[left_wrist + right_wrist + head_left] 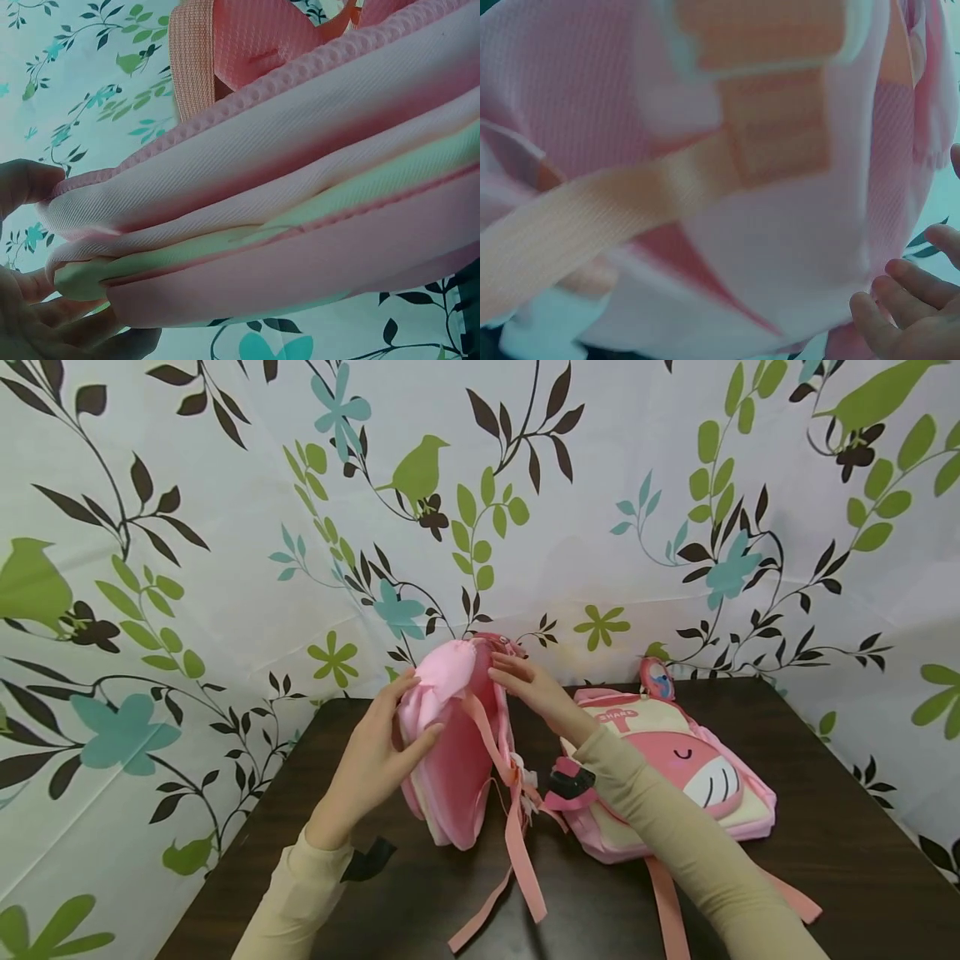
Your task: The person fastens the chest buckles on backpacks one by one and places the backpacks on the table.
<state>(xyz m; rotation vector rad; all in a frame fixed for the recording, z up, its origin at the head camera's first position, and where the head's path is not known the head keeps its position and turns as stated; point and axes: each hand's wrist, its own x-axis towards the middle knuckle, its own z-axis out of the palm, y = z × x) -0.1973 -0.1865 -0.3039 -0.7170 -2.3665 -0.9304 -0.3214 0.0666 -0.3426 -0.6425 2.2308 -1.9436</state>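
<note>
A pink backpack [457,752] stands on edge on the dark table, its loose straps hanging toward the front. My left hand [367,764] grips its top left part; in the left wrist view the thumb lies on one side of the layered pink and pale fabric [300,247] and the fingers [82,330] on the other. The right hand [540,693] reaches to its upper right side with fingers extended. Seen from the right wrist, those fingers [915,292] are spread right at the bag's edge, beside an orange-pink strap [630,199] and a pale panel.
To the right, a second pink and cream backpack [682,756] with a whale face lies flat, partly under my right forearm, its straps trailing forward. The dark table [285,860] meets a wall cloth [247,485] patterned with leaves and birds.
</note>
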